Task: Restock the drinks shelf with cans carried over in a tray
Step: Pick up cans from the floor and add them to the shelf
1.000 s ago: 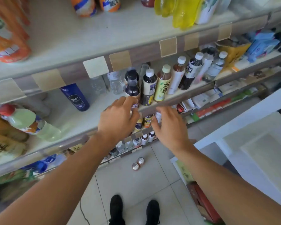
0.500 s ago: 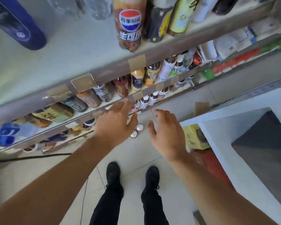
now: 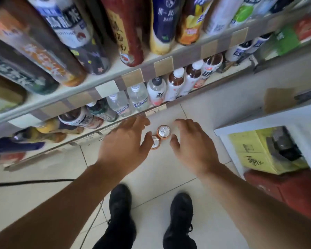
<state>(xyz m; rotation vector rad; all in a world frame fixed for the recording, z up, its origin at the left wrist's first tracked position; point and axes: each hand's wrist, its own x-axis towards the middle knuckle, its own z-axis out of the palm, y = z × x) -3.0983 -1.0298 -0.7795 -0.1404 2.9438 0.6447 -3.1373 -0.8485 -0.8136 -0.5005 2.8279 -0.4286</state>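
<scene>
Down on the floor (image 3: 160,169), two cans (image 3: 163,131) stand upright and touching, close in front of the bottom drinks shelf (image 3: 97,135). Each is a short cylinder with a shiny silver lid, a pull tab and an orange rim; the can nearer the person is partly hidden behind the left thumb. No tray can be made out.

Left of the cans, the left hand (image 3: 123,146) hangs palm down with its fingers (image 3: 140,121) spread and nearly straight, holding nothing; whether the thumb touches the nearer can I cannot tell. Right of the cans, the right hand (image 3: 192,146) is likewise spread and loose, its fingers holding nothing, apart from both cans.

Behind the cans, the bottom shelf carries plastic bottles (image 3: 156,90), some clear, some filled with brown tea, most with white caps. Above it, a pale shelf edge bears tan paper tags (image 3: 163,66), and larger glossy bottles (image 3: 131,33) stand on that board.

The floor is smooth cream tile with thin dark joints. Near the cans, toward the person, are two black shoes (image 3: 120,202). Left of the shoes a thin dark cable (image 3: 31,182) runs across the tile. Right of the cans sits a white unit (image 3: 258,121) with a yellow carton (image 3: 250,151) inside and a red crate (image 3: 285,187) below.
</scene>
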